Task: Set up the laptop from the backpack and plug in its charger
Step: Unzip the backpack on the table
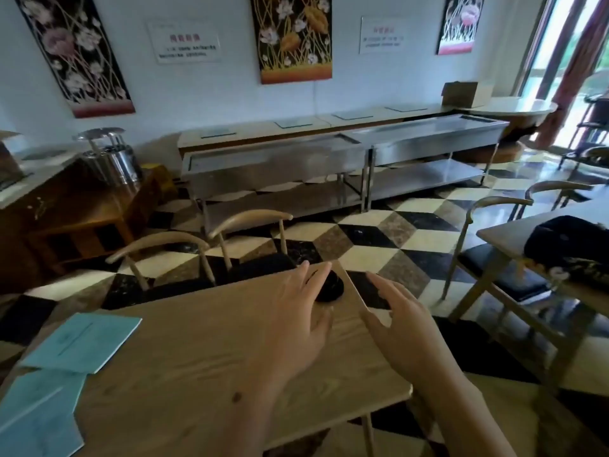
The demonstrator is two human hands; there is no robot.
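A black backpack [566, 245] lies on a second wooden table [504, 232] at the right edge of the view, well away from both hands. My left hand [296, 321] hovers with fingers spread over the near wooden table [197, 374], its fingertips above a small black rounded object [331, 288] at the table's far corner. My right hand [405, 328] is spread open past the table's right edge and holds nothing. No laptop or charger is visible.
Two blue paper sheets [82, 344] lie on the near table's left side. Wooden chairs [230, 232] stand behind it, another chair [487, 252] beside the right table. Steel counters [346, 159] line the far wall over a checkered floor.
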